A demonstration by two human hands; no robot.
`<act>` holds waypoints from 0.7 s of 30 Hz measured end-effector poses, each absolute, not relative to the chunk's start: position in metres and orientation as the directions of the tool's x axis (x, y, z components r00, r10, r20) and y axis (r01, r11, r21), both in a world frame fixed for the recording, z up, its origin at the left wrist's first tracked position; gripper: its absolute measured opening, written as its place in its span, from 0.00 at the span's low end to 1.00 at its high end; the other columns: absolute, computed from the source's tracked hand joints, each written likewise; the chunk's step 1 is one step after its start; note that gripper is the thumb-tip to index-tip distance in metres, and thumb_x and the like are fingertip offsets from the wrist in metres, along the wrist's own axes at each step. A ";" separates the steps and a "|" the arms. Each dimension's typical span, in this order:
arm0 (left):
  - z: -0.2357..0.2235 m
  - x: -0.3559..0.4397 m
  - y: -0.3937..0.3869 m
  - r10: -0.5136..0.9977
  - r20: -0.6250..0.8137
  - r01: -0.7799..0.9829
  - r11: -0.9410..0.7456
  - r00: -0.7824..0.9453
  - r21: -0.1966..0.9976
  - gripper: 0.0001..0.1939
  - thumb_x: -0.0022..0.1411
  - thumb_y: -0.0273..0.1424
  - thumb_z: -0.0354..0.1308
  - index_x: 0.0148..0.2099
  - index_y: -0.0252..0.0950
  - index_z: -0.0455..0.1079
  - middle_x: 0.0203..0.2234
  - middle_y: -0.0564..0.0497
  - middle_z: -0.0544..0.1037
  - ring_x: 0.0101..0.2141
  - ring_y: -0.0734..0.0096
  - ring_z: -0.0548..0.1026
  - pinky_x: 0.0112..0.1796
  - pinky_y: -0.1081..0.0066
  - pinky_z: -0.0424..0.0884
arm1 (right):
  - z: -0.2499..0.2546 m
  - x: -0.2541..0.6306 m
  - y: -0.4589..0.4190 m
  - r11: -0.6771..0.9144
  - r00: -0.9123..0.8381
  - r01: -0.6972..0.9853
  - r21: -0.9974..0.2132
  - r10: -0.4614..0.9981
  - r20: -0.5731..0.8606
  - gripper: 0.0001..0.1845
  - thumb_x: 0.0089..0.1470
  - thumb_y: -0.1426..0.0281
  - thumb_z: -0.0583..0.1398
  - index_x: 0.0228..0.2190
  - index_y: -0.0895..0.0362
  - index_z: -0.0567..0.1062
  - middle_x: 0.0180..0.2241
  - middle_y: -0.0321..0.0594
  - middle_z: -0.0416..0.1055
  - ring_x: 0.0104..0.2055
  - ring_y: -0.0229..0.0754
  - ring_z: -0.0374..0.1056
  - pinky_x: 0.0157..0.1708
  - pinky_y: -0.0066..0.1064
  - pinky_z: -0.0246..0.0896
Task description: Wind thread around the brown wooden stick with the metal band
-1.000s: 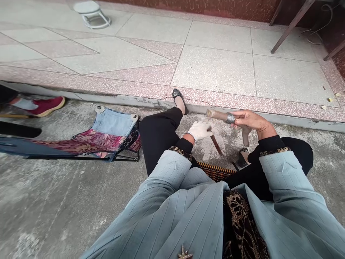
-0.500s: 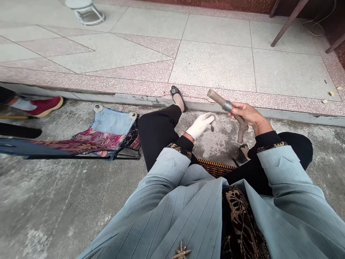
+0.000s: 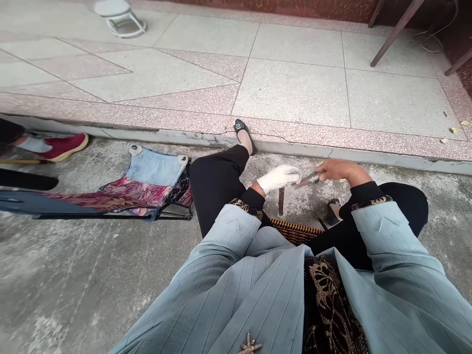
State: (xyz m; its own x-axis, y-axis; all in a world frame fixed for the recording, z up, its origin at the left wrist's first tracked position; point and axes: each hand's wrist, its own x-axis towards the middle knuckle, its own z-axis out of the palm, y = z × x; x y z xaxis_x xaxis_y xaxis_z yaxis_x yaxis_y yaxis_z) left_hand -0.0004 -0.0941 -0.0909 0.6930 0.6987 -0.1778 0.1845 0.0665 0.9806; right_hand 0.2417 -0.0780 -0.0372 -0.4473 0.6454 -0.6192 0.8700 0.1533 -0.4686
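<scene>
My left hand (image 3: 280, 178), in a white knit glove, is closed with its fingers curled; what they hold is hidden. A narrow brown strip (image 3: 281, 201) shows below the glove; I cannot tell whether it hangs from the hand or lies on the ground. My bare right hand (image 3: 337, 169) grips a wooden stick (image 3: 303, 183) with silvery wire (image 3: 313, 177) wound around it. The stick points left and down, its end close to the gloved fingertips and blurred by motion. Most of its other end is hidden by the right hand.
A folding recliner (image 3: 155, 169) with denim and floral cloth stands at the left, near another person's red shoe (image 3: 70, 146). A raised tiled step (image 3: 295, 93) runs ahead. A white stool (image 3: 123, 19) stands on it. A woven seat edge (image 3: 295, 230) shows between my legs.
The stick has swung from pointing up and left to pointing down and left, towards the glove. My right hand has turned over and lowered slightly. The gloved hand has shifted slightly right.
</scene>
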 end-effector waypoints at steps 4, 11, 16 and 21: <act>-0.103 0.001 -0.091 0.733 -0.164 0.076 0.152 0.660 0.985 0.17 0.57 0.43 0.58 0.34 0.31 0.68 0.17 0.56 0.64 0.20 0.77 0.62 0.26 0.72 0.62 | -0.023 0.249 -0.083 -0.081 -0.778 0.481 -0.873 0.420 -0.468 0.30 0.49 0.64 0.65 0.54 0.60 0.74 0.33 0.38 0.75 0.31 0.36 0.64 0.35 0.31 0.62; -0.104 0.004 -0.092 0.796 -0.078 -0.369 0.362 0.600 0.856 0.16 0.58 0.39 0.61 0.41 0.32 0.66 0.17 0.59 0.62 0.19 0.78 0.63 0.34 0.68 0.72 | -0.040 0.218 -0.080 -0.246 -0.445 0.017 -0.969 0.866 -0.228 0.36 0.43 0.63 0.69 0.54 0.62 0.72 0.29 0.38 0.74 0.30 0.35 0.65 0.34 0.29 0.64; -0.098 0.008 -0.095 0.831 -0.124 -0.399 0.384 0.543 0.833 0.21 0.58 0.45 0.61 0.45 0.35 0.64 0.22 0.57 0.67 0.22 0.78 0.66 0.33 0.71 0.72 | -0.065 0.190 -0.074 -0.176 -0.125 0.210 -0.962 0.971 -0.205 0.33 0.49 0.68 0.64 0.58 0.59 0.69 0.38 0.41 0.76 0.35 0.40 0.69 0.42 0.37 0.67; -0.113 0.016 -0.096 0.878 -0.200 -0.404 0.389 0.434 0.828 0.27 0.56 0.57 0.56 0.33 0.35 0.64 0.19 0.56 0.67 0.19 0.79 0.64 0.26 0.74 0.69 | -0.073 0.165 -0.090 0.096 -0.100 0.693 -0.715 0.994 0.037 0.31 0.52 0.74 0.61 0.59 0.57 0.69 0.50 0.49 0.71 0.52 0.53 0.66 0.56 0.47 0.58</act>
